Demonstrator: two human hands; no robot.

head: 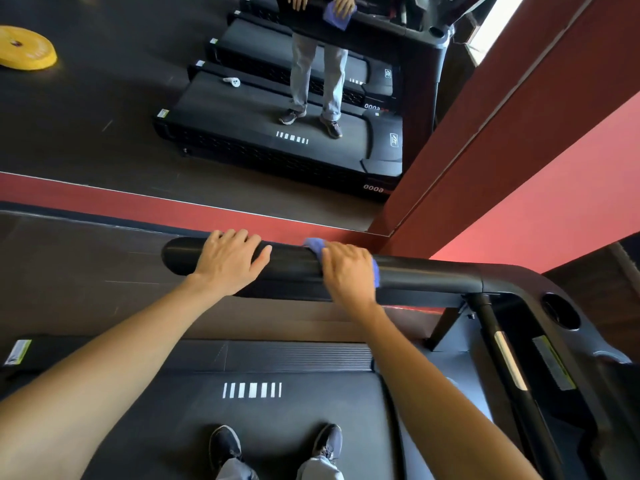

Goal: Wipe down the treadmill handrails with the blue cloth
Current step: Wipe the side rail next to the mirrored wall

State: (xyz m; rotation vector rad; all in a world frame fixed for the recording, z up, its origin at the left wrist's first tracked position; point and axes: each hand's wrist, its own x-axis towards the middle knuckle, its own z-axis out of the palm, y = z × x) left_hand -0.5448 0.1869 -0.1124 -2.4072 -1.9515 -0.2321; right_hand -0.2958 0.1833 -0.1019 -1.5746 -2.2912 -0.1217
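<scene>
Wiping of the rail looked to be the step in hand. The right hand lay on top of the rail with its fingers bent over the cloth, pressing it to the black surface; blue edges showed beyond the fingertips and beside the palm. The left hand held the same rail nearer its free end, fingers curved over the far side and thumb stretched along the top toward the cloth, the two hands near but apart. Which stretches were already clean could not be told. The next move probably called for sliding the cloth along the rail toward the console under steady pressure, wrapping it round to the underside, then shifting the left hand so its patch could be wiped.
</scene>
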